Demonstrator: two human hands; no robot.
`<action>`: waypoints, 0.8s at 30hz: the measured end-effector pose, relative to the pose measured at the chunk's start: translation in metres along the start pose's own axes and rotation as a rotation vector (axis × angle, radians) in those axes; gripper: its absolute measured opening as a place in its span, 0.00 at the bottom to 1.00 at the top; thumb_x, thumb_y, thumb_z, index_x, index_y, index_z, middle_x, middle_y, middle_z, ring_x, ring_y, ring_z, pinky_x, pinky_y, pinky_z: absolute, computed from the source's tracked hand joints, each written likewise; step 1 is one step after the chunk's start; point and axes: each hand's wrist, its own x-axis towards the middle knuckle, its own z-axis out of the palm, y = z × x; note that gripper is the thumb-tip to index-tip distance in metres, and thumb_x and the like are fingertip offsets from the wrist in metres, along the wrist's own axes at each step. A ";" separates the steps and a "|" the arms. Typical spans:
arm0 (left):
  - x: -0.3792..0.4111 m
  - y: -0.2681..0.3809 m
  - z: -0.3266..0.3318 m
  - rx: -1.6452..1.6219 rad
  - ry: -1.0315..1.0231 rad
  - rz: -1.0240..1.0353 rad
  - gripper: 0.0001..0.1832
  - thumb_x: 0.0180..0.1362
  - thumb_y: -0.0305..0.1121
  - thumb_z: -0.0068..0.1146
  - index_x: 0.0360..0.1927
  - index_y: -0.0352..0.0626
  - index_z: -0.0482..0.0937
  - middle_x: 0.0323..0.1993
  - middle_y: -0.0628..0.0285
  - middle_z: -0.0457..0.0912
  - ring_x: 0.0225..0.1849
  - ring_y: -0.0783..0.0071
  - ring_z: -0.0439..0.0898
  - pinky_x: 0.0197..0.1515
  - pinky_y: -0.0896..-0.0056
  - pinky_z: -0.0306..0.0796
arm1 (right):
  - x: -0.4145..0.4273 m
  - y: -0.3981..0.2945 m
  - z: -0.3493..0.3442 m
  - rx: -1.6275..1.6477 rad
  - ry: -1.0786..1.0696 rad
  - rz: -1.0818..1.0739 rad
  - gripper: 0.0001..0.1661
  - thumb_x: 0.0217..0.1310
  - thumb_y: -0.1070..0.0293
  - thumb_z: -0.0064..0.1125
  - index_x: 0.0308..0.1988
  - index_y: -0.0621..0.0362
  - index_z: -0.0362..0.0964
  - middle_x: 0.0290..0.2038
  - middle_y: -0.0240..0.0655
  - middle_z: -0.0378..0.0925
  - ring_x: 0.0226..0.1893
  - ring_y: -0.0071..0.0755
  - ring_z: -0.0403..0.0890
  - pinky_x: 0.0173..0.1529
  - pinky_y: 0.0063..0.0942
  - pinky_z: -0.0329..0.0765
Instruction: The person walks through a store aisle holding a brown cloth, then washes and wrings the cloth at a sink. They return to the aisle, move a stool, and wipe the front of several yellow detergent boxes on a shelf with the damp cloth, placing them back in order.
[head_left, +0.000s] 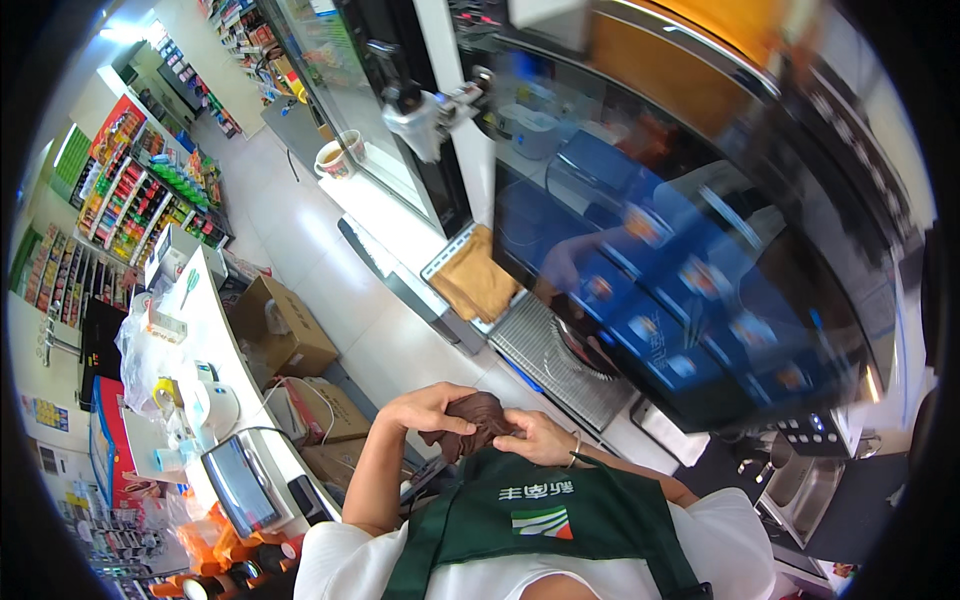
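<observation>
In front of my chest, both hands hold a crumpled dark brown cloth (480, 420). My left hand (429, 407) grips its left side, with the thumb laid across the top. From the other side, the fingers and thumb of my right hand (541, 438) pinch the cloth's right edge. Part of the cloth is hidden behind the fingers. Just below the hands is the bib of the green apron (480, 532) I wear. A ribbed metal drip tray (525, 330) lies beyond my right hand.
A large glossy dark panel (675, 300) with reflections rises at right. Near it lies a folded tan cloth (472, 281). Open cardboard box (289, 322) and tablet-like screen (240, 484) are at left. A metal sink (806, 491) sits at right, paper cups (335, 161) farther off.
</observation>
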 end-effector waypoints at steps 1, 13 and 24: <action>-0.007 -0.002 -0.016 -0.039 0.006 0.014 0.22 0.55 0.33 0.64 0.52 0.34 0.75 0.39 0.64 0.81 0.40 0.79 0.75 0.45 0.73 0.71 | 0.019 -0.004 0.003 -0.026 -0.014 0.018 0.14 0.61 0.69 0.58 0.45 0.67 0.71 0.38 0.38 0.79 0.38 0.22 0.78 0.42 0.25 0.76; -0.083 -0.060 -0.299 -0.210 0.239 0.083 0.16 0.65 0.37 0.53 0.53 0.40 0.75 0.36 0.65 0.81 0.37 0.80 0.76 0.40 0.76 0.72 | 0.328 -0.026 0.040 0.013 0.257 0.016 0.12 0.65 0.68 0.52 0.43 0.65 0.73 0.29 0.27 0.73 0.30 0.17 0.71 0.37 0.20 0.71; -0.242 -0.091 -0.623 -0.319 0.720 0.042 0.08 0.57 0.25 0.56 0.41 0.38 0.78 0.31 0.71 0.78 0.33 0.85 0.72 0.36 0.80 0.68 | 0.695 -0.113 0.139 -0.071 0.222 -0.065 0.12 0.65 0.72 0.50 0.44 0.67 0.74 0.32 0.31 0.77 0.32 0.18 0.73 0.38 0.19 0.70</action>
